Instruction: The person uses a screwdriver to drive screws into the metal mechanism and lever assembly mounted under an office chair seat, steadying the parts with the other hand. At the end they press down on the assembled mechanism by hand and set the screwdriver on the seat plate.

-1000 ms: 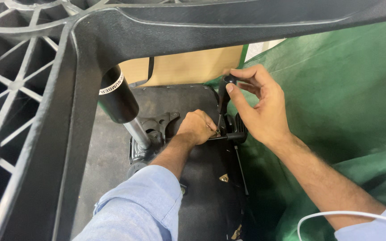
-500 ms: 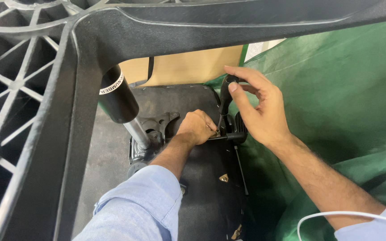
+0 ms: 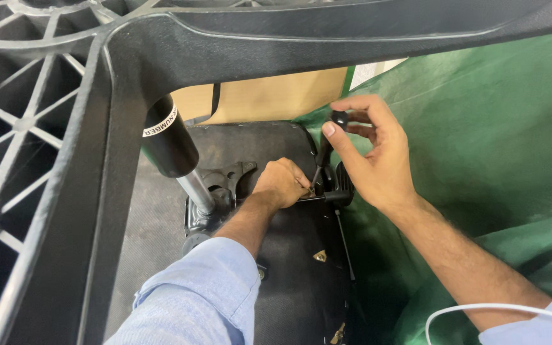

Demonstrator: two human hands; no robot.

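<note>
under the black star-shaped chair base point(image 3: 65, 128) that fills the top and left of the view, an office chair lies upturned, the black underside of its seat point(image 3: 289, 268) facing up. the left hand point(image 3: 282, 182) is closed in a narrow fist on the black mechanism plate point(image 3: 225, 182) at the foot of the gas cylinder point(image 3: 170, 140), pinching something small at the plate's right edge; what it pinches is too small to tell. the right hand point(image 3: 372, 160) holds the round black knob of a slim lever point(image 3: 324, 153) between thumb and fingertips, the other fingers curled loosely. the lever runs down from that knob to a black fitting point(image 3: 340, 188) just beside the left hand.

as a judgement, the work looks midway: the cylinder and base are already joined to the plate, the plate sits on the seat, and the lever is being set or adjusted at its lower end. whether it is fully seated cannot be told, and small brass-coloured bits point(image 3: 319, 255) show on the seat nearer the person.

the chair rests on a green cloth point(image 3: 480, 160) spread to the right, rumpled in folds. a tan panel point(image 3: 269, 96) stands at the far side. a white cable point(image 3: 480, 310) loops near the right sleeve.
</note>
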